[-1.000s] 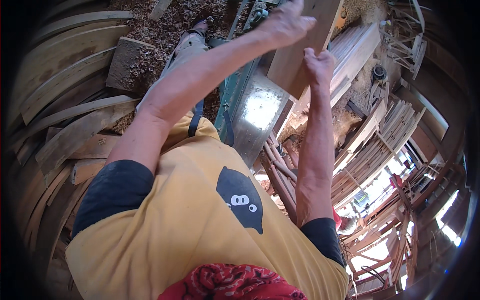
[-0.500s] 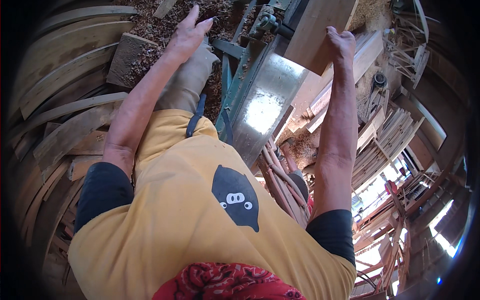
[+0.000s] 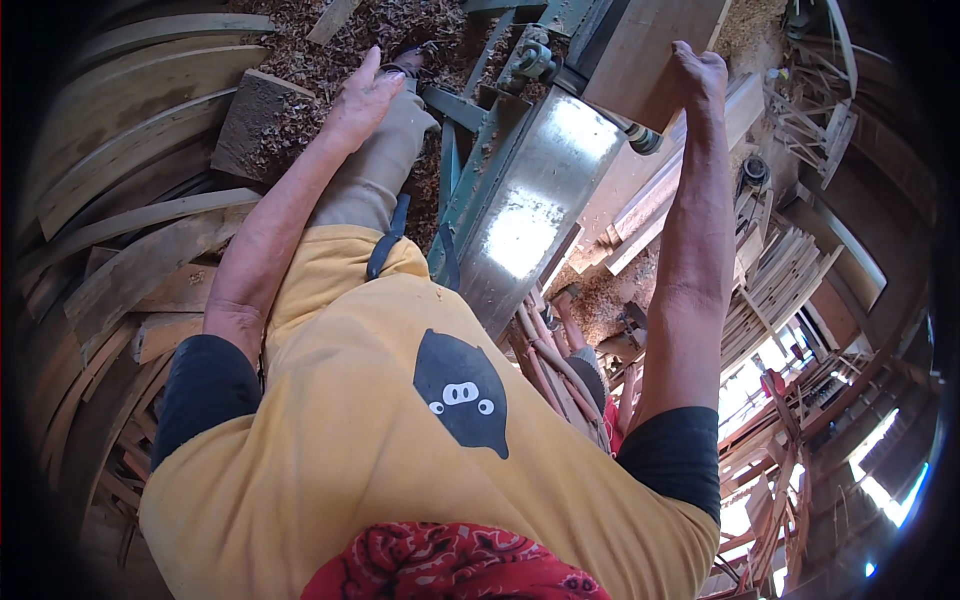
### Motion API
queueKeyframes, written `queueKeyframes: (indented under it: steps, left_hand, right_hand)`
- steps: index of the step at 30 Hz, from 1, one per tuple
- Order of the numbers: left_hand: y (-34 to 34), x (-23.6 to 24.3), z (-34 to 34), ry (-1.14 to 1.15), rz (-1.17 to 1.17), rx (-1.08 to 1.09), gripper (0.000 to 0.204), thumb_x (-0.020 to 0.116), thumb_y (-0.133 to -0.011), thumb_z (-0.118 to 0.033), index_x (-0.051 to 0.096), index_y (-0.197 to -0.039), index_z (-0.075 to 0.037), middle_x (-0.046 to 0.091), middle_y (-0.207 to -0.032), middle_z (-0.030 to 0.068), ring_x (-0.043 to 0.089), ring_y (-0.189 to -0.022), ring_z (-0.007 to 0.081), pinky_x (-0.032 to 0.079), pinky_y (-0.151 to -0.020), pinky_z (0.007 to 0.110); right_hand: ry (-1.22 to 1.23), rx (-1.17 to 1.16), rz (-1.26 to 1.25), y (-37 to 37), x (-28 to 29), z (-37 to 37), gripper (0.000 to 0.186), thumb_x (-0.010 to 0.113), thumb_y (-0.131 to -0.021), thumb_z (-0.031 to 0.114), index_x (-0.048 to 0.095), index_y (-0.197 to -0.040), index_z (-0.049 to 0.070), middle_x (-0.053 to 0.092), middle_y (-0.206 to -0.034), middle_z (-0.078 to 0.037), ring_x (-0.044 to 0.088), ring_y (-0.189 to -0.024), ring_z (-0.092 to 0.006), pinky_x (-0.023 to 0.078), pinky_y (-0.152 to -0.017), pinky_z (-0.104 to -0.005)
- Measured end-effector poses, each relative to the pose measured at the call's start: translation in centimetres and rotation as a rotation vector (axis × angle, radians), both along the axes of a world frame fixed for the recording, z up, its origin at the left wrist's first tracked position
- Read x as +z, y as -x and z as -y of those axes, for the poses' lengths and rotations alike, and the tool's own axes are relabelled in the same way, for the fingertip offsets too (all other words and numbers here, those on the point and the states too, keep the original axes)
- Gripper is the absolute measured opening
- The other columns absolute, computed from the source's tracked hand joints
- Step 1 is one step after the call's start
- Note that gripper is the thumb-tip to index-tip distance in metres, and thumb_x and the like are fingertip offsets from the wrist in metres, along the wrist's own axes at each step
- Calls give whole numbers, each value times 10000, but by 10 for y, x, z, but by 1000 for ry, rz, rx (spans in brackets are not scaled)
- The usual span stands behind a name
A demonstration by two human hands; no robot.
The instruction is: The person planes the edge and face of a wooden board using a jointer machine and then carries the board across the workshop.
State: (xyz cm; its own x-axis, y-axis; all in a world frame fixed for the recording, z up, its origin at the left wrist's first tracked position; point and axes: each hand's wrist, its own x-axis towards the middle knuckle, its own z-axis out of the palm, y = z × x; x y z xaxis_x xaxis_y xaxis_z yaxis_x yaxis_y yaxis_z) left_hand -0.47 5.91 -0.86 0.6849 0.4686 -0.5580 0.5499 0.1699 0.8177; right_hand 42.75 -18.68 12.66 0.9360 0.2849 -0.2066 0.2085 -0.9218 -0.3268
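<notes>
My right hand (image 3: 702, 78) is closed on the near right corner of a wide wooden board (image 3: 645, 50), which lies along a planing machine past a shiny steel bed (image 3: 560, 170). A dark cutter shaft (image 3: 570, 80) crosses at the board's near end, with a round fitting (image 3: 643, 138) at its right. My left hand (image 3: 362, 105) is off the board, fingers apart and holding nothing, above my trousered leg (image 3: 365, 180), left of the machine's green frame (image 3: 480, 150).
Curved planks (image 3: 140, 150) fill the left side. Wood shavings (image 3: 285, 50) cover the ground. Stacked boards (image 3: 785, 285) lie at the right. Another person's arm (image 3: 568, 325) and red clothing show beyond the machine's lower right, among bundled sticks (image 3: 545, 365).
My left hand has come off the board area, swinging left and down over my leg. My right hand and the board have moved forward and rightward, exposing more steel bed and cutter shaft.
</notes>
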Motion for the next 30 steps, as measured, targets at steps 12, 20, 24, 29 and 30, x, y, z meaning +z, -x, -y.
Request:
queueKeyframes:
  steps: [12, 20, 24, 29, 30]
  left_hand:
    - [5, 12, -8, -111, 10, -47, 757, 609, -991, -201, 181, -1548, 81, 552, -1353, 194, 576, -1159, 149, 463, -1006, 270]
    - [43, 26, 2, -99, 30, -12, 812, 621, -935, -381, 275, -1537, 41, 406, -1510, 304, 406, -1420, 368, 316, -1164, 371]
    - [45, 46, 15, -131, 59, -58, 811, 619, -940, -367, 268, -1528, 68, 397, -1520, 298, 389, -1433, 357, 299, -1176, 363]
    - [64, 39, 20, -103, 98, -54, 809, 617, -942, -369, 270, -1528, 67, 375, -1534, 295, 368, -1447, 353, 290, -1181, 361]
    - [68, 38, 21, -122, 83, -67, 806, 617, -943, -369, 272, -1529, 63, 371, -1537, 294, 363, -1450, 352, 287, -1183, 362]
  right_hand:
    - [-495, 28, -331, 11, 44, 18, 249, 686, -854, 253, 703, -732, 36, 593, -632, 31, 536, -543, -101, 399, -500, -275]
    - [-820, -344, -580, 120, 86, 110, 371, 562, -955, 269, 631, -1181, -16, 688, -1152, -109, 659, -1020, -220, 503, -964, -340]
    - [-991, -447, -641, 161, 93, 147, 360, 542, -956, 279, 637, -1182, 16, 693, -1123, -99, 666, -995, -223, 528, -918, -357]
    - [-984, -532, -568, 223, 122, 129, 248, 564, -939, 261, 649, -1044, 54, 667, -987, -51, 638, -916, -174, 514, -861, -325]
    - [-974, -533, -525, 234, 127, 122, 174, 579, -939, 235, 663, -908, 87, 644, -890, -4, 614, -853, -128, 503, -807, -300]
